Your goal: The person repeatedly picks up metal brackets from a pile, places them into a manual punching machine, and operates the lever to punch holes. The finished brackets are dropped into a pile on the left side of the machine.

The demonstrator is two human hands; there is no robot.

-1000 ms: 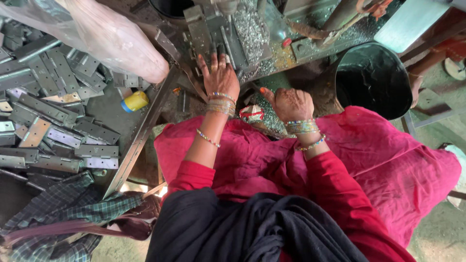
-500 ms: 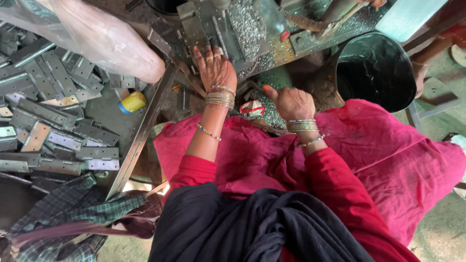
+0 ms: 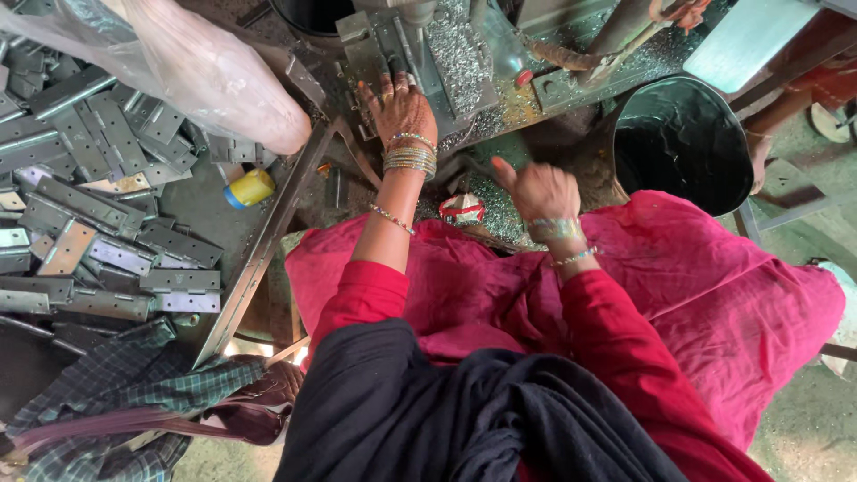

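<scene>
Left hand [image 3: 399, 112] lies flat, fingers spread, on the grey metal machine plate [image 3: 393, 54]; right hand [image 3: 538, 190], blurred, grip unclear. I'd keep those fingertips away from the swarf-covered tooling.

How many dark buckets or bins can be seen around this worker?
2. One black bucket stands right of the machine table, beyond the right hand. A second dark bin is cut off at the top edge, above the left hand. Others may be hidden.
</scene>
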